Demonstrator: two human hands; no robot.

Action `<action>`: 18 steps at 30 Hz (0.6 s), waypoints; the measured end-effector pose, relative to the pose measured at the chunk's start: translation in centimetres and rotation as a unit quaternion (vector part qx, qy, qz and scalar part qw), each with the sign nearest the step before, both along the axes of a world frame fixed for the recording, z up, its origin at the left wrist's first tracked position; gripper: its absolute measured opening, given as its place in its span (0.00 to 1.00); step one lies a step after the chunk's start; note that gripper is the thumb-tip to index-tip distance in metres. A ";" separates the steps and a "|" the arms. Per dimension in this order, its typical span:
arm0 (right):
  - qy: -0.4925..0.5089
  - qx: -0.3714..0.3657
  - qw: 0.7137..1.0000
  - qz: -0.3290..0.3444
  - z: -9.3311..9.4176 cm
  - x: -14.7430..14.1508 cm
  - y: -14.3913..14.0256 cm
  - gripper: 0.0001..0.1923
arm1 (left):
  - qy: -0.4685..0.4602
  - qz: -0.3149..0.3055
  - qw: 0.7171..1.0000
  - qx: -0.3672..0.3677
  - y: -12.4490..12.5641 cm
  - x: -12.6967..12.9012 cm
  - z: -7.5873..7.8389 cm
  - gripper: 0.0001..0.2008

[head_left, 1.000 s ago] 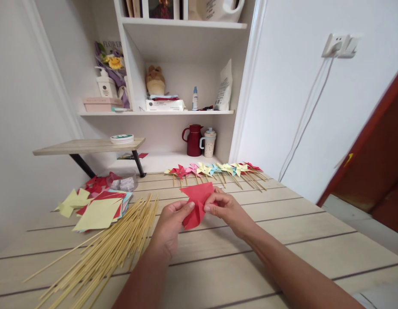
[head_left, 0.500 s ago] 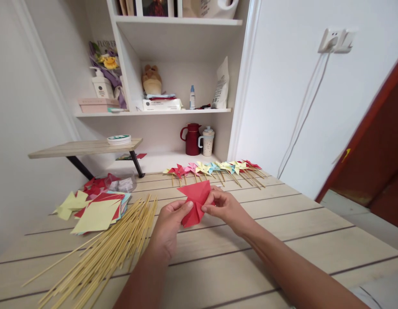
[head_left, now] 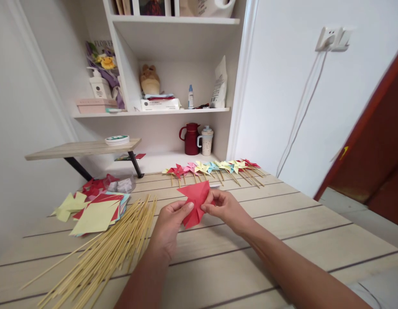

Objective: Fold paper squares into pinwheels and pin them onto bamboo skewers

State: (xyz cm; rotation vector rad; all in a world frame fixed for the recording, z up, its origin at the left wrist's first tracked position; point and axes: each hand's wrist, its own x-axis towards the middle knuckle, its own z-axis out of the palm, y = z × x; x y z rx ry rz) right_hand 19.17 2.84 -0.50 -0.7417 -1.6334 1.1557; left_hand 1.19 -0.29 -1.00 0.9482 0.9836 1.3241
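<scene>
A red paper square [head_left: 195, 201], partly folded into a pinwheel shape, is held just above the wooden table [head_left: 282, 231]. My left hand [head_left: 169, 225] pinches its left side and lower flap. My right hand [head_left: 225, 207] pinches its right side near the centre. A loose bundle of thin bamboo sticks [head_left: 105, 249] lies to the left of my left hand. Beyond the sticks lies a stack of yellow, red and blue cut paper squares [head_left: 96, 210].
A row of finished pinwheels on sticks [head_left: 215, 169] lies along the table's far edge. A clear plastic box [head_left: 123, 183] sits at the back left. Behind stand white shelves with a red jug [head_left: 191, 139] and a cup [head_left: 206, 141]. A small raised wooden shelf [head_left: 83, 148] is at left.
Both hands keep hold of the red paper, its upper flap folding slightly tighter. The camera has drifted a little, shifting the scene left.
</scene>
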 end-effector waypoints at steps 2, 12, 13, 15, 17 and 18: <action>-0.003 0.006 1.000 -0.004 0.0 0.0 0.0 0.13 | 0.010 0.004 1.000 0.002 0.0 0.0 0.0 0.17; -0.018 0.013 1.000 -0.009 0.2 0.0 -0.1 0.12 | 0.096 -0.003 0.995 0.036 -0.7 0.5 1.0 0.17; -0.021 0.014 1.000 -0.010 0.2 0.0 -0.2 0.12 | 0.109 -0.001 0.993 0.042 -0.7 0.6 1.0 0.16; -0.030 0.017 0.999 -0.015 0.2 0.0 -0.3 0.12 | 0.134 0.009 0.990 0.050 -0.8 0.7 1.1 0.16; -0.037 0.019 0.999 -0.020 0.3 -0.1 -0.4 0.12 | 0.160 0.027 0.985 0.057 -0.8 0.9 1.1 0.15; -0.041 0.021 0.999 -0.022 0.3 -0.1 -0.4 0.12 | 0.173 0.037 0.982 0.061 -0.8 0.9 1.1 0.15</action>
